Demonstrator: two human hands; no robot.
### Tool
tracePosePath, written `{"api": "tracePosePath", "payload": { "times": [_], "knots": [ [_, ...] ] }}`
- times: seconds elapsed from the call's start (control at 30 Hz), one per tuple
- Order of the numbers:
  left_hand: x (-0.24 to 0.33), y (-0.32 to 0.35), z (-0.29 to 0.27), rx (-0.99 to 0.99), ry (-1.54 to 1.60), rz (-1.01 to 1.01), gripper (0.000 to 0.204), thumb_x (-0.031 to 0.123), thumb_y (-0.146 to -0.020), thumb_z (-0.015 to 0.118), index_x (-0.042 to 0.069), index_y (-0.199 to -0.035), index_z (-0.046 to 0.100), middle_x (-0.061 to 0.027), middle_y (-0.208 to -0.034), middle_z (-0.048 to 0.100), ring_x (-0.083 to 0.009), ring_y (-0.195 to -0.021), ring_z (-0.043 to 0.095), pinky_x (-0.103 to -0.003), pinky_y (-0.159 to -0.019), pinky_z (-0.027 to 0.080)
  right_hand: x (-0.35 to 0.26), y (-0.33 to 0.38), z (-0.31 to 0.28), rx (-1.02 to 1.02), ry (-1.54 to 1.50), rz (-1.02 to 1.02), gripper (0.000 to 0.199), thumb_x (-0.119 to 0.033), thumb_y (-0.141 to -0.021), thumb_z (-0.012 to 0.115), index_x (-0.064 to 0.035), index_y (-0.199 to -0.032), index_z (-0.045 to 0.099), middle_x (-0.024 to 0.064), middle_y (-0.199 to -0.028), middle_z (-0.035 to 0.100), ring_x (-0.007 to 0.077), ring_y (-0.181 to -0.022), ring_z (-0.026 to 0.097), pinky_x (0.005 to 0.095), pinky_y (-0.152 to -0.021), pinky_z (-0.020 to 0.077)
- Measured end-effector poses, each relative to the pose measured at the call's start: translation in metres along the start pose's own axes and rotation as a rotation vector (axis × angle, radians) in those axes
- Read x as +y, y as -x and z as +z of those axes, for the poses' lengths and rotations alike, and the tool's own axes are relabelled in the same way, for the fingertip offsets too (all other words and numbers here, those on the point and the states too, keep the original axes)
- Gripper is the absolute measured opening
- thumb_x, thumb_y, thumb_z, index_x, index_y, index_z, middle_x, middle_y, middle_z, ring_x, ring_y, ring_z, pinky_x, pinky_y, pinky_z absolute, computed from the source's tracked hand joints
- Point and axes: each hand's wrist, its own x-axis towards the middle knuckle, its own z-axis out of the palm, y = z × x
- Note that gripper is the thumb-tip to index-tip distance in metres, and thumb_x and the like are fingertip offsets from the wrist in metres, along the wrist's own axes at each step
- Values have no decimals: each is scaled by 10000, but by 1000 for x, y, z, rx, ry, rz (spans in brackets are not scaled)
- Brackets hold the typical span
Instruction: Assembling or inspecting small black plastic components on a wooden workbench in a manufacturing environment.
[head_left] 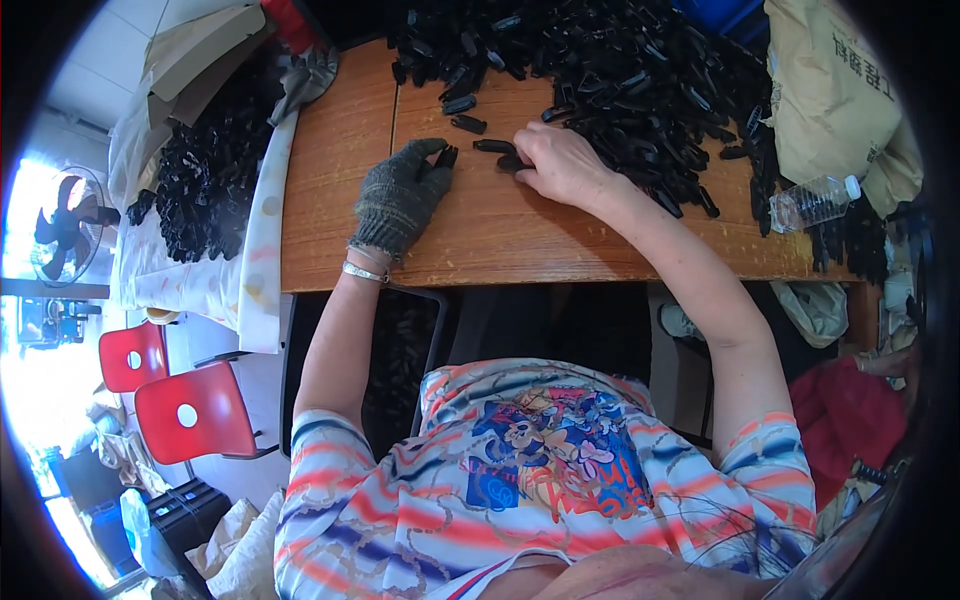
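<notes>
Wood makes the flat brown table top [460, 240]. Over it, the left hand [408, 188], in a grey knitted glove [382, 222], pinches a small black plastic piece [449, 156]; the glove may save its skin. The bare right hand [562, 165] closes on a second black piece [511, 163]. A third black piece [489, 146] lies just beside; I cannot tell if it is held. Farther off, a big heap of black pieces [640, 90] sits, likely for easy reach.

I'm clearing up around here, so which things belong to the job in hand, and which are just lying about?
Apparently in the job:
- left hand, gloved, holding a black piece
- right hand, bare, at more black pieces
- black heap
- table

Apparently lying about:
- bottle
- fan
- red chairs
- red cloth
</notes>
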Motion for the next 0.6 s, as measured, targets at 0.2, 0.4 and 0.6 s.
{"api": "tracePosePath", "payload": {
  "times": [0.2,0.4,0.6],
  "knots": [
    [-2,-1,-1,-105,22,3,349,274,-876,717,105,-1180,689,-132,-895,733,-238,-830,706,-366,-757,543,-24,9,-3,-182,-62,204,275,-272,-855,757,-25,-806,647,135,-666,660,299,-700,672,395,-654,534],
    [-14,-4,-2,-131,172,289,278,229,-887,707,107,-1136,720,-116,-840,722,-223,-826,701,-344,-732,546,-37,9,-5,261,-208,-77,260,-194,-828,774,3,-968,679,156,-906,676,285,-666,667,371,-635,560],
    [11,0,-6,-319,717,-189,248,151,-920,692,38,-1139,705,-79,-930,709,-130,-842,670,-250,-738,534,-35,4,16,301,-376,-132,228,-63,-854,731,7,-1059,658,93,-927,649,223,-790,674,306,-696,560]
  ]
}}
